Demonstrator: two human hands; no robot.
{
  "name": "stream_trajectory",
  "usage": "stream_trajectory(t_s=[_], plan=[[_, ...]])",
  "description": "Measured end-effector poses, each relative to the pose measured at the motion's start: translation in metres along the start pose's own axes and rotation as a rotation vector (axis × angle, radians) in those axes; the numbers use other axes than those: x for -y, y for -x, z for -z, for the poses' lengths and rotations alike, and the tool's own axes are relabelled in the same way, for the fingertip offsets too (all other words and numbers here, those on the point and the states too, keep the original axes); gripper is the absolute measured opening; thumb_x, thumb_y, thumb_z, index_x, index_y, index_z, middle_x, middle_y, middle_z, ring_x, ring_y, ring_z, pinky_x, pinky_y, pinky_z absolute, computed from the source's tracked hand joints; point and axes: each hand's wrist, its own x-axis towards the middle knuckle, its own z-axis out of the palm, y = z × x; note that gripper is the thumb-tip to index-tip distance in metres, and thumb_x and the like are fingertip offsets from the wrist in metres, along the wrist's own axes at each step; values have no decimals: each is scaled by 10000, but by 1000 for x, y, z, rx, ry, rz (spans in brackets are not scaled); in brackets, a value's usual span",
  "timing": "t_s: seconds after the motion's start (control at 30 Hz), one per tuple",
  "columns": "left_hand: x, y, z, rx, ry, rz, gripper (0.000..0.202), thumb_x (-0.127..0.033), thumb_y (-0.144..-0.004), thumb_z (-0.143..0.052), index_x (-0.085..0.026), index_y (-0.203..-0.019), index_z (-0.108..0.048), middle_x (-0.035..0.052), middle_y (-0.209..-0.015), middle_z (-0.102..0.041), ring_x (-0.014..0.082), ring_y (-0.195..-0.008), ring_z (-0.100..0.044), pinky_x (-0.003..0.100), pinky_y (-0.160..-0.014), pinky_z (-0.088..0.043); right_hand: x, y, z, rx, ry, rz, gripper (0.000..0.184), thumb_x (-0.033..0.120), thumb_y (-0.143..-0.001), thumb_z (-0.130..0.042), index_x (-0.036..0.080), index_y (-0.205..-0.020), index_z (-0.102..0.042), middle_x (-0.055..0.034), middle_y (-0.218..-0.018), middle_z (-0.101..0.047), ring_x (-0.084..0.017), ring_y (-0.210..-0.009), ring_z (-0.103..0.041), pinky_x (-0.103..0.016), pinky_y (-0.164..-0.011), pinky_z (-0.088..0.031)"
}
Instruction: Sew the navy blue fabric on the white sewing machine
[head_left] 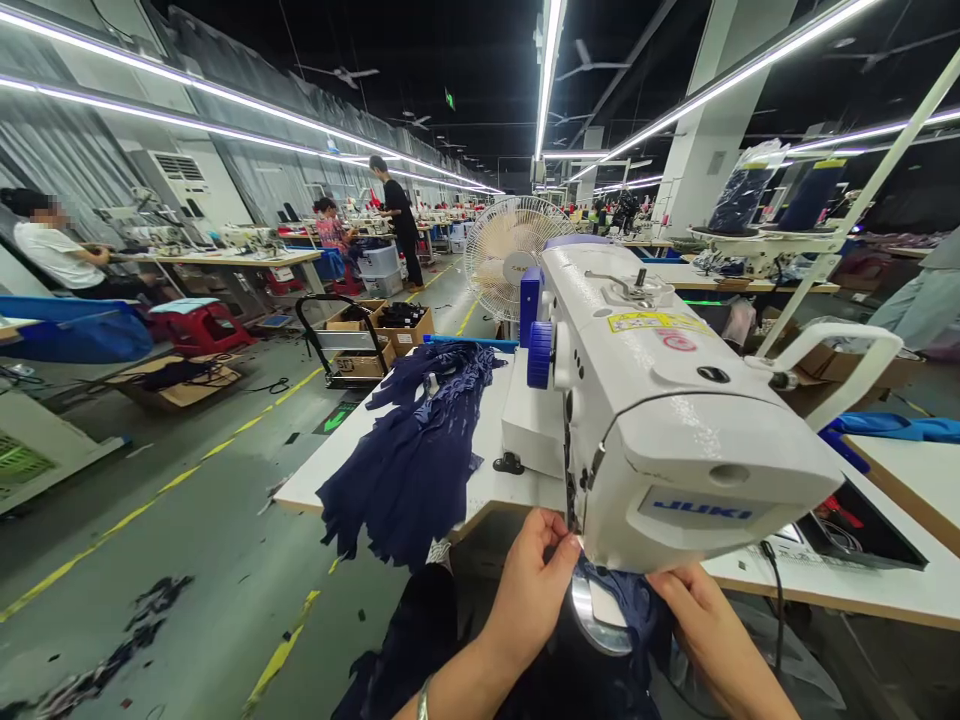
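Observation:
A white JUKI sewing machine (660, 400) stands on a white table (495, 480) in front of me. Under its head lies navy blue fabric (637, 610) on the metal needle plate. My left hand (536, 580) pinches the fabric at the left of the needle area, fingers closed. My right hand (690, 610) presses on the fabric at the right, its fingers curled and partly hidden under the machine head. A pile of finished navy pieces (420, 450) hangs over the table's left edge.
A fan (510, 250) stands behind the machine. Thread cones (780, 195) sit on a stand at the right. Cardboard boxes on a cart (367, 340) and a red stool (199, 325) are on the floor at left. Other people work at far tables. Scraps litter the floor.

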Motion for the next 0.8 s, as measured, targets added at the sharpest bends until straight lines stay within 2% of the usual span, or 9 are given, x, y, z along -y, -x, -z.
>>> stream_trajectory(t_s=[0.1,0.2,0.33,0.4,0.6,0.8], plan=[[3,0,0,1,4,-12,221,-374,-822,-583,-173,-912,-565,47,-817,-633,183,-813,-590,281,-790,-456,-3,0,2,-36,22,-42,353,503,-800,-602,236,-1030,-618,-81,-1112,-644,-291,-1135,-512,-462,-1029,-342],[7,-1,1,16,17,-25,228,-387,-843,-561,-167,-896,-539,48,-818,-619,176,-808,-579,279,-785,-452,-6,0,2,-69,15,-46,335,521,-779,-617,239,-958,-633,-69,-1054,-663,-277,-1079,-541,-438,-1009,-367],[11,-1,4,40,27,-38,229,-388,-864,-534,-161,-869,-503,37,-811,-581,164,-792,-548,285,-776,-439,-6,0,-2,-132,1,-17,302,525,-735,-669,227,-768,-636,-27,-810,-670,-228,-880,-594,-356,-925,-443],[11,-2,7,57,11,-43,223,-381,-872,-521,-159,-864,-499,31,-811,-566,158,-786,-531,279,-762,-427,-5,1,-5,-170,-22,-27,317,533,-720,-683,222,-753,-629,-12,-739,-655,-214,-852,-594,-318,-881,-463],[13,-3,20,88,-67,-6,209,-357,-870,-519,-159,-808,-491,-11,-739,-495,120,-705,-448,238,-679,-375,-5,4,-9,-182,-14,-48,339,524,-752,-656,218,-892,-613,-18,-877,-681,-185,-839,-595,-286,-879,-451],[23,-1,43,107,-180,-44,224,-381,-880,-502,-157,-871,-516,-22,-737,-481,106,-684,-431,218,-652,-363,-24,-2,10,-109,63,-100,420,550,-731,-660,198,-959,-634,-75,-982,-691,-258,-1006,-594,-364,-932,-447]])
